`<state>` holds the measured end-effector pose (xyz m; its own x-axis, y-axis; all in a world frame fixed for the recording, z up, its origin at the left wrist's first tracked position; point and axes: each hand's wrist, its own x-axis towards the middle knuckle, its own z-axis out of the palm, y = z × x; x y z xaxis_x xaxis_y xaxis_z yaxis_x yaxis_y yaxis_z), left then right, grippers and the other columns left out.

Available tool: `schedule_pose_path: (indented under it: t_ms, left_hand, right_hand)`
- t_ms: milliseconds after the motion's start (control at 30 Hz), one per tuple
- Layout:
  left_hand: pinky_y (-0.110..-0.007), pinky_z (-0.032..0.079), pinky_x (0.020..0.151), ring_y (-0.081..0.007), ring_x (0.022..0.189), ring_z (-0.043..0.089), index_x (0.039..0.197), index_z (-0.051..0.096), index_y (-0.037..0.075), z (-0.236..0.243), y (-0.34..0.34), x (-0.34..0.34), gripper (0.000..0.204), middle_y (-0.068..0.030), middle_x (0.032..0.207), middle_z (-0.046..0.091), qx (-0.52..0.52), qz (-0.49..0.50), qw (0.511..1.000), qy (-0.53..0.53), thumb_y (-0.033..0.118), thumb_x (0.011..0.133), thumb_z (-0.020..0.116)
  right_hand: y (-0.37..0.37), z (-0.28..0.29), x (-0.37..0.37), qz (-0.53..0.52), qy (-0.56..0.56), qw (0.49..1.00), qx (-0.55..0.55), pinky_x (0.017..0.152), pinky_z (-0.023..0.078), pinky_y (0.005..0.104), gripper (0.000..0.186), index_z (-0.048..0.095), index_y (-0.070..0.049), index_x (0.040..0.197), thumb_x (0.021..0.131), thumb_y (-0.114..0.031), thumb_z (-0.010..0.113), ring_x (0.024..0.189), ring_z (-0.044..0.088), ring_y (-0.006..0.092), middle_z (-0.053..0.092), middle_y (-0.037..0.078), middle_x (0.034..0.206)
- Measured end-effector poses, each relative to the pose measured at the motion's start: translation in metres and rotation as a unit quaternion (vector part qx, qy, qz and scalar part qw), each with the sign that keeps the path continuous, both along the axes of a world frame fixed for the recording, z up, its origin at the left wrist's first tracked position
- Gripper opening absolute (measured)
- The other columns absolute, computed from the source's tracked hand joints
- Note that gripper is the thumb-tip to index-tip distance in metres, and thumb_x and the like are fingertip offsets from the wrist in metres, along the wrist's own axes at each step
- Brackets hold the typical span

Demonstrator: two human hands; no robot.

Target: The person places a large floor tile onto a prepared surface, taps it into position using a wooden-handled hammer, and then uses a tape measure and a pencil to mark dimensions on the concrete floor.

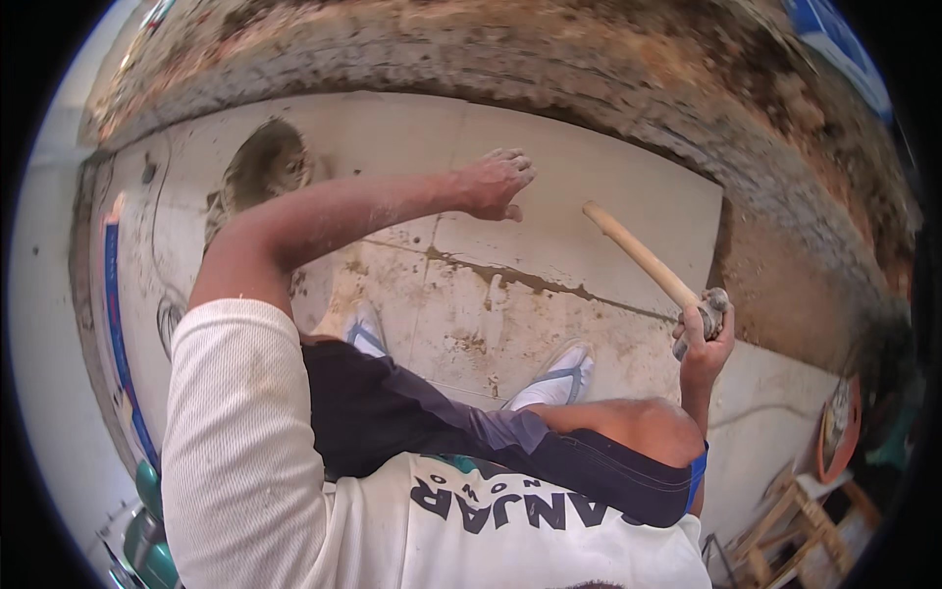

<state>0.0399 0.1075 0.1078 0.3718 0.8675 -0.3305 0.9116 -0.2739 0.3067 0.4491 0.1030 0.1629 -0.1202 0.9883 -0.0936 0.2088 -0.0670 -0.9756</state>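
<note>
My left hand [494,184] is held out over a large pale floor tile [589,157], dusty, with its fingers slightly curled, the thumb apart and nothing in it. At the right, my right hand [708,346] grips a mallet [643,257] around its grey, dirt-smeared head. The mallet's wooden handle slants up and to the left, its free end above the same tile. Brown mortar [530,280] lies along the joint between this tile and the stained tiles nearer my feet.
A mortar-caked bucket [235,177] stands behind my left arm. Along the left wall lies a long blue bar [120,334]. Rough earth and masonry [628,69] border the far side. A bare brown patch [775,280], an orange basin [839,432] and a wooden frame [800,530] are at the right.
</note>
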Motion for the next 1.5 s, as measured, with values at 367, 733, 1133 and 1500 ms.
schedule_pose_path:
  t_ms: [367, 733, 1133, 1500]
  left_hand:
    - [-0.046, 0.034, 0.114, -0.0403, 0.137, 0.041, 0.137, 0.054, 0.004, -0.007, -0.247, -0.088, 0.066, -0.0235, 0.139, 0.052, 0.034, 0.472, 0.872, -0.122, 0.038, 0.085, 0.076]
    - [-0.042, 0.053, 0.083, -0.0360, 0.092, 0.069, 0.104, 0.072, 0.000, -0.080, -0.514, -0.103, 0.035, -0.0206, 0.098, 0.070, 0.161, 0.797, 0.580, -0.048, 0.029, 0.084, 0.070]
    - [-0.037, 0.052, 0.092, -0.0327, 0.106, 0.068, 0.117, 0.067, -0.005, -0.091, -0.693, -0.432, 0.067, -0.0238, 0.111, 0.071, 0.062, 0.845, 0.529, 0.043, 0.052, 0.082, 0.072]
    - [-0.042, 0.045, 0.104, -0.0384, 0.127, 0.055, 0.141, 0.044, -0.010, -0.117, -0.479, -0.568, 0.107, -0.0292, 0.132, 0.058, 0.032, 0.695, 0.718, -0.032, 0.068, 0.074, 0.073]
  right_hand:
    - [0.002, 0.048, -0.145, 0.390, -0.037, 0.917, 0.073, 0.075, 0.048, 0.0272, 0.041, 0.055, -0.001, 0.118, 0.080, -0.011, 0.065, 0.083, 0.057, 0.0120, 0.056, 0.006, 0.097]
    - [-0.029, 0.037, -0.340, 0.644, -0.264, 0.680, 0.231, 0.081, 0.052, 0.0421, 0.044, 0.059, -0.012, 0.120, 0.079, -0.011, 0.077, 0.092, 0.063, 0.0331, 0.059, 0.014, 0.105]
    - [-0.138, -0.077, -0.450, 0.686, -0.278, 0.629, 0.237, 0.082, 0.050, 0.0460, 0.042, 0.060, -0.013, 0.117, 0.078, -0.017, 0.077, 0.096, 0.061, 0.0384, 0.057, 0.017, 0.106]
    - [-0.266, -0.142, -0.502, 0.575, -0.306, 0.739, 0.169, 0.080, 0.050, 0.0506, 0.032, 0.058, -0.011, 0.114, 0.083, -0.014, 0.064, 0.095, 0.060, 0.0431, 0.052, 0.026, 0.106]
